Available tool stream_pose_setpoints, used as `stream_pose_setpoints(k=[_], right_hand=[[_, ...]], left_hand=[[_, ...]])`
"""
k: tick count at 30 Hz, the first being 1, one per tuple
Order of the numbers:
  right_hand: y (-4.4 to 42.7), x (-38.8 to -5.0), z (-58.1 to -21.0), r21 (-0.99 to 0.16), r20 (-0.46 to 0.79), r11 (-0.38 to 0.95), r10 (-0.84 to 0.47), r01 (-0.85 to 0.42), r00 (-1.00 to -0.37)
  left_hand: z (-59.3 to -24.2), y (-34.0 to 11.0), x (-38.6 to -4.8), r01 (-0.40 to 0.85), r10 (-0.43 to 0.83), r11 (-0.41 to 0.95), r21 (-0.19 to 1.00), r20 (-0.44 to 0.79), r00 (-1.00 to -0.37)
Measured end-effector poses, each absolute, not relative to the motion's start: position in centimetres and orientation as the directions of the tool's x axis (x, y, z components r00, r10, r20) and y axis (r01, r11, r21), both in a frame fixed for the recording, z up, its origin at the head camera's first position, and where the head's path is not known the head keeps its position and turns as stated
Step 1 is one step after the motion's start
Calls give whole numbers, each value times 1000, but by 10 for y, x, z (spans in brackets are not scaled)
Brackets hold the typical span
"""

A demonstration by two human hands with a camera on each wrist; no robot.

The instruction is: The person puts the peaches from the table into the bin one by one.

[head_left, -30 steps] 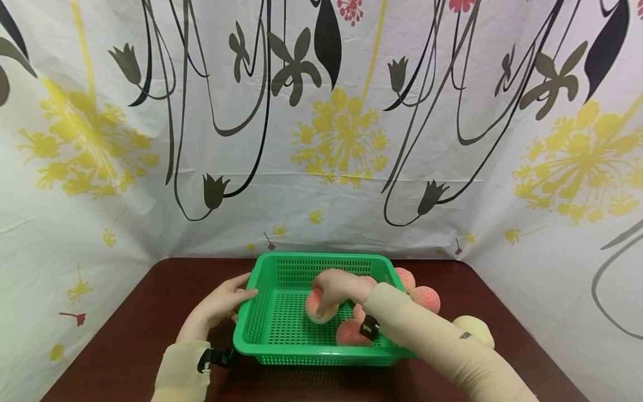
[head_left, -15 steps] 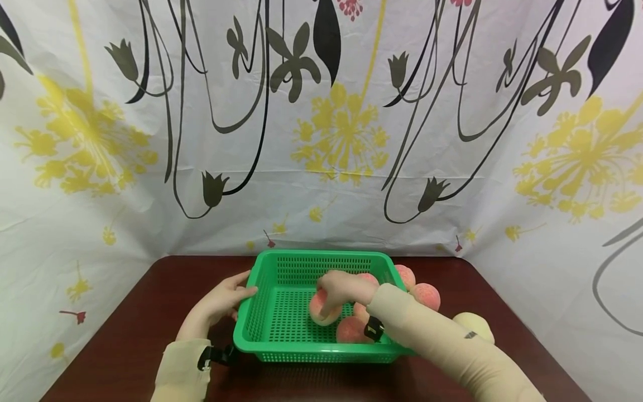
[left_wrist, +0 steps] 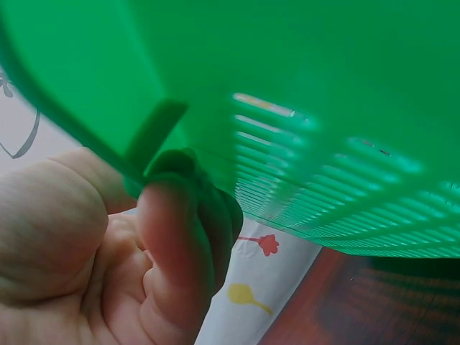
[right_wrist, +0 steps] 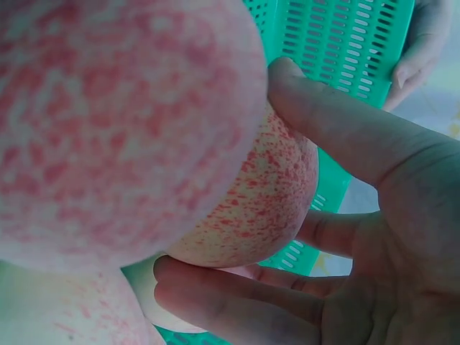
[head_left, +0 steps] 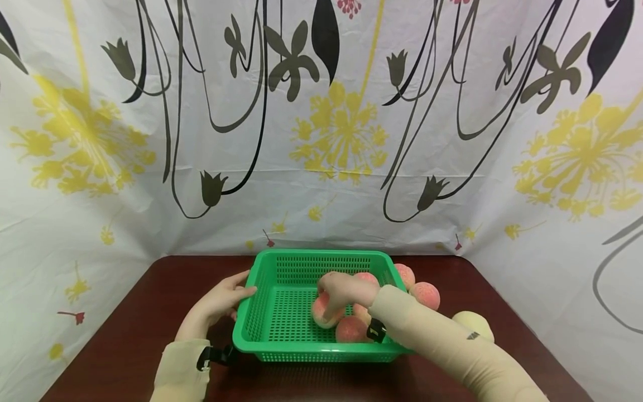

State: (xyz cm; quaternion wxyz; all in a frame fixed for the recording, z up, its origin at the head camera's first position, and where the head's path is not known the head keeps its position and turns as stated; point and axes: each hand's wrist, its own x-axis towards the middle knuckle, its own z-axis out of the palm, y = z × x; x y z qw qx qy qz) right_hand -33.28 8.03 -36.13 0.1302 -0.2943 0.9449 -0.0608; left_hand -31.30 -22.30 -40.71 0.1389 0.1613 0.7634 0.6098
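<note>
A green plastic basket (head_left: 311, 347) with slotted walls stands on the table. My left hand (head_left: 221, 301) grips its left rim, thumb over the top; in the left wrist view the fingers (left_wrist: 172, 230) curl under the rim. Inside the basket my right hand (head_left: 342, 289) holds a red-speckled peach (head_left: 320, 315) from above. In the right wrist view that peach (right_wrist: 269, 194) sits between thumb and fingers. Right beside it lie more peaches: a darker red one (head_left: 350, 330) in front, another peach (head_left: 366, 277) behind, and one partly hidden under the right wrist.
Two peaches (head_left: 426, 295) lie on the dark red table (head_left: 166, 290) just outside the basket's right wall. A pale yellow fruit (head_left: 474, 324) is farther right, partly behind my right sleeve. A flowered white curtain (head_left: 321, 212) surrounds the table's back and sides.
My right hand has shifted a little to the right with the peach, bringing it close against the other peaches. The left hand keeps its hold on the rim.
</note>
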Motion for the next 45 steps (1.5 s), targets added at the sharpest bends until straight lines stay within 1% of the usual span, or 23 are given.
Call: stream_pose_setpoints(k=[7,20,27,30,35,38,45], right_hand=[[80,-332,-361,-203,-210,820,-570,-535,-794],[72,-334,-359,-138,-214,813,-582,-565,-785],[72,-334,-367,-195,-266,839,-543,-507,-797],[72,-335,-370,-202,-266,844,-536,-497,-801],[71,-336,-370,-170,-252,841,-542,-514,-802],[69,-335,-370,-127,-248,844,-536,-521,-807],[68,-332,-370,-57,-291,868,-487,-493,-824]], left_hand=[[-406,-224,-314,77,416,201,977,-14,-909],[-404,-227,-313,68,402,206,976,-21,-915],[-405,-228,-313,63,405,207,976,-28,-914],[-405,-228,-313,56,398,212,976,-34,-917],[-403,-228,-312,65,400,211,975,-26,-916],[-404,-228,-313,73,407,210,975,-19,-913],[-410,-225,-314,51,410,204,978,-38,-911]])
